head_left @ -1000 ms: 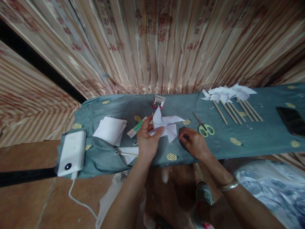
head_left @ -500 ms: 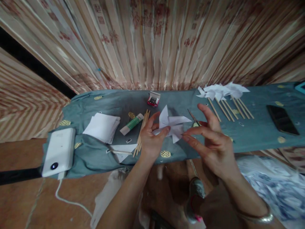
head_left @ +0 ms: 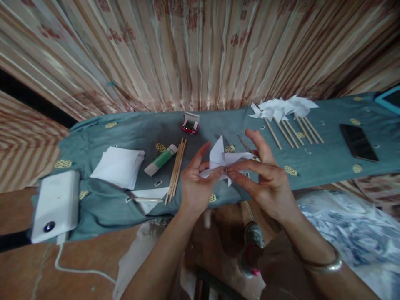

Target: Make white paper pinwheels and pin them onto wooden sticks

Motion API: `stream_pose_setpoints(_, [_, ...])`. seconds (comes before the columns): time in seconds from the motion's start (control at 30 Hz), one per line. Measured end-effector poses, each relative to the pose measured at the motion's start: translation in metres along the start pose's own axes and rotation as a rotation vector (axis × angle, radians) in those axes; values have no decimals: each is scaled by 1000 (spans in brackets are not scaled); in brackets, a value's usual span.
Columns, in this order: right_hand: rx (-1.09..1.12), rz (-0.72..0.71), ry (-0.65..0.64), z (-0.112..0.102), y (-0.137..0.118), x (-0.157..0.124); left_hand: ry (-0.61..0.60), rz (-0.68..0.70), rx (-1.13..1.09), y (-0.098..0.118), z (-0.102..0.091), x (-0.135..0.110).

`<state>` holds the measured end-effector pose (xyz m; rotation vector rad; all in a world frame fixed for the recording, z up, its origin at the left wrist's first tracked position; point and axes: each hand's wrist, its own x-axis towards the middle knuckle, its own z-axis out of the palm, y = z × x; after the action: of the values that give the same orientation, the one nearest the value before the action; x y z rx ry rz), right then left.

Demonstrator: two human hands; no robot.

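My left hand (head_left: 200, 183) holds a white paper pinwheel (head_left: 218, 154) by its middle, the thumb pressed on the folded paper near the centre. Several pointed blades stick out upward and to the right. My right hand (head_left: 267, 179) pinches a small pin (head_left: 227, 169), hard to make out, between thumb and forefinger at the pinwheel's centre; its other fingers are raised. Behind the hands stands an opened small red box (head_left: 190, 125) with dark little pieces inside. Scissors (head_left: 245, 143) lie partly hidden behind my right hand.
Wooden sticks (head_left: 176, 171), a glue stick (head_left: 161, 160), a stack of white paper (head_left: 117, 166) and a pen (head_left: 146, 199) on a paper piece lie left. Finished pinwheels on sticks (head_left: 287, 133) and a dark phone (head_left: 359, 141) lie right. A white power bank (head_left: 58, 204) sits far left.
My right hand has moved left, bringing its pinched fingertips from the blade's tip to the pinwheel's centre. My left hand keeps its hold. The camera view has shifted slightly.
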<state>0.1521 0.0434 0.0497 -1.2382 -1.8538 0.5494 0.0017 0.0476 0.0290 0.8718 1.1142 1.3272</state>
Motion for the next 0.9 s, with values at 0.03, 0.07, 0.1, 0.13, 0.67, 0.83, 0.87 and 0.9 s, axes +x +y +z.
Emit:
stream_pose_setpoints(0.03, [6,6,-3,0,0,0,1,-1,1,0,0,0])
stream_pose_setpoints(0.07, [11,14,-6,0,0,0,3,0,3,1,1,-1])
stream_pose_setpoints(0.1, [17,22,-9,0,0,0,4,0,6,1,1,-1])
stream_pose_setpoints(0.13, [23,28,-12,-1,0,0,6,-1,7,1,1,-1])
stream_pose_setpoints(0.67, [131,82,-33,-1,3,1,-16,12,-14,0,1,-2])
stream_pose_setpoints(0.83, [154,112,-35,-1,3,1,-7,10,17,1,1,-2])
stream_pose_setpoints(0.87, [155,115,-36,-1,3,0,-3,9,26,1,2,-2])
stream_pose_setpoints(0.9, [156,116,-37,-1,3,0,0,10,31,1,2,-2])
